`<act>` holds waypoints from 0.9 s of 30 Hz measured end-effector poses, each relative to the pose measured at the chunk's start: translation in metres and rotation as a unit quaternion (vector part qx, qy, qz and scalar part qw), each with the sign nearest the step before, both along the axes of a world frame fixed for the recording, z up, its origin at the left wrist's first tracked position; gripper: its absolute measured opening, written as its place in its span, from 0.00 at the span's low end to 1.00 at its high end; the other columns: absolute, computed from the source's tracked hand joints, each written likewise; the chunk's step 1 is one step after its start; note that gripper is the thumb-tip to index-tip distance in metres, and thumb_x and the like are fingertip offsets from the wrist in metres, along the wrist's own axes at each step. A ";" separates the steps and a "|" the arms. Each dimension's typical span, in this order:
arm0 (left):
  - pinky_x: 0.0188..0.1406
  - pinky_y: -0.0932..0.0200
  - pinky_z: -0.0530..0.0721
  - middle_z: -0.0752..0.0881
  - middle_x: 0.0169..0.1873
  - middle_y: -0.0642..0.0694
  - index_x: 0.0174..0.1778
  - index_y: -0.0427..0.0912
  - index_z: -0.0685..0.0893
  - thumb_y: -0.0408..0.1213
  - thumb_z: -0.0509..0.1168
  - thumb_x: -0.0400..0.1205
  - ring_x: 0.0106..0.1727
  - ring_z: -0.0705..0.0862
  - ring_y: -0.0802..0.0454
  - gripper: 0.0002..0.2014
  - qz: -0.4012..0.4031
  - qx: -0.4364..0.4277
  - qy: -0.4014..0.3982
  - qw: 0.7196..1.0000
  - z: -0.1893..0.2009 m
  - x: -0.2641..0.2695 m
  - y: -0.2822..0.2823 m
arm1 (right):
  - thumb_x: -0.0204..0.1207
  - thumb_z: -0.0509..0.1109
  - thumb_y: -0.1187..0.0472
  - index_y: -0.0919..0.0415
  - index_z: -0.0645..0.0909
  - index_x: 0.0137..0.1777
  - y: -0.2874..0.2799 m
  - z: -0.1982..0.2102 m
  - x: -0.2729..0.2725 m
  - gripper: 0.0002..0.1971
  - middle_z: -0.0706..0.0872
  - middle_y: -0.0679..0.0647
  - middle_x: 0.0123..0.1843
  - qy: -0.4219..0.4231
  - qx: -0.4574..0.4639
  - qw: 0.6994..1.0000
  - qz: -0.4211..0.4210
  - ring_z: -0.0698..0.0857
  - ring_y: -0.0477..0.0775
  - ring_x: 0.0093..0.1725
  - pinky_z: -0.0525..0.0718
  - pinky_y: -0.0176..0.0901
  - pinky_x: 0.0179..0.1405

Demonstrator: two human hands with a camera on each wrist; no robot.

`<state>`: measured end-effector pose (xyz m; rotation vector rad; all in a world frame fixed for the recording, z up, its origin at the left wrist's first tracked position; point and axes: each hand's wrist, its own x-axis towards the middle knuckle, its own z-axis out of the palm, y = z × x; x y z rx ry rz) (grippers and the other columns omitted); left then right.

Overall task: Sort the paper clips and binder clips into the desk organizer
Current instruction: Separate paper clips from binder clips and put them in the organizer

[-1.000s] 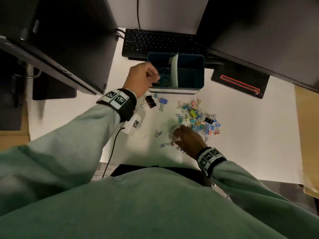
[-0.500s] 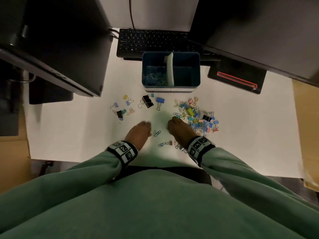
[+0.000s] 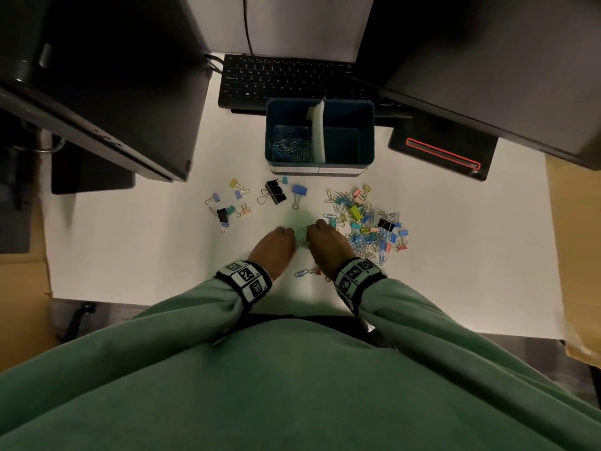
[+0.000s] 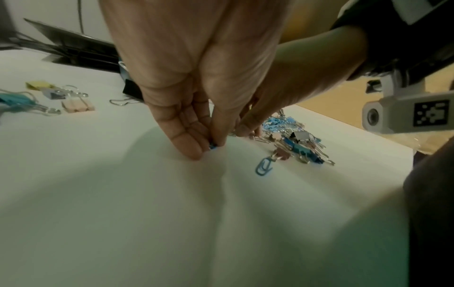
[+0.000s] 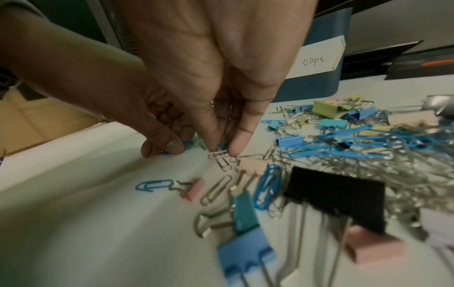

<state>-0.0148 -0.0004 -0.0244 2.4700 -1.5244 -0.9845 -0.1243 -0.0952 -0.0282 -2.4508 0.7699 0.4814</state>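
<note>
both hands pinching paper clips on the worktop

left hand [image 4: 196,81] fingers [image 4: 186,143] pinch a blue paper clip [image 4: 213,146] against the white worktop [image 3: 455,255]. just beside it, right hand [image 5: 221,77] fingers [image 5: 239,143] pinch silver paper clips [image 5: 221,158] at the mixed clip pile's [image 3: 370,222] left edge. desk organizer [image 3: 320,164] stands beyond, paper clips in its left compartment.

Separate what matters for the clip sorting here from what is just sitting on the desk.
Part of the job:
- desk organizer, paper clips already in its left compartment
- mixed clip pile
- small group of binder clips
- large black binder clip
- left hand and right hand, both pinching clips

Just lying about:
- keyboard
- dark device with a red outline
</note>
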 end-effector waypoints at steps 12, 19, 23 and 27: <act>0.44 0.66 0.81 0.87 0.42 0.50 0.48 0.41 0.84 0.37 0.68 0.81 0.41 0.84 0.56 0.05 0.154 -0.192 0.113 0.963 0.100 0.063 -0.066 | 0.78 0.65 0.65 0.60 0.78 0.52 -0.027 0.001 -0.021 0.05 0.82 0.55 0.53 -0.072 0.083 0.992 -0.066 0.83 0.55 0.48 0.85 0.47 0.47; 0.49 0.53 0.85 0.85 0.46 0.47 0.49 0.43 0.82 0.39 0.69 0.80 0.44 0.84 0.53 0.05 0.027 -0.137 0.053 0.989 0.076 0.054 -0.080 | 0.76 0.72 0.60 0.61 0.78 0.64 -0.025 0.004 -0.033 0.17 0.77 0.56 0.64 -0.060 0.023 0.998 -0.012 0.82 0.55 0.58 0.85 0.46 0.54; 0.58 0.50 0.79 0.74 0.64 0.40 0.66 0.40 0.74 0.40 0.73 0.76 0.60 0.78 0.43 0.24 -0.062 0.021 0.043 0.997 0.018 0.020 -0.037 | 0.76 0.73 0.62 0.62 0.79 0.63 -0.028 0.005 -0.038 0.16 0.78 0.56 0.65 -0.090 0.022 0.996 -0.015 0.82 0.55 0.58 0.83 0.42 0.54; 0.58 0.49 0.81 0.74 0.61 0.42 0.63 0.40 0.75 0.40 0.74 0.73 0.60 0.77 0.44 0.24 -0.094 -0.004 0.021 0.995 -0.012 0.005 -0.027 | 0.71 0.78 0.55 0.62 0.79 0.62 -0.023 0.008 -0.042 0.23 0.79 0.58 0.64 -0.070 -0.002 0.998 0.004 0.80 0.57 0.60 0.85 0.48 0.55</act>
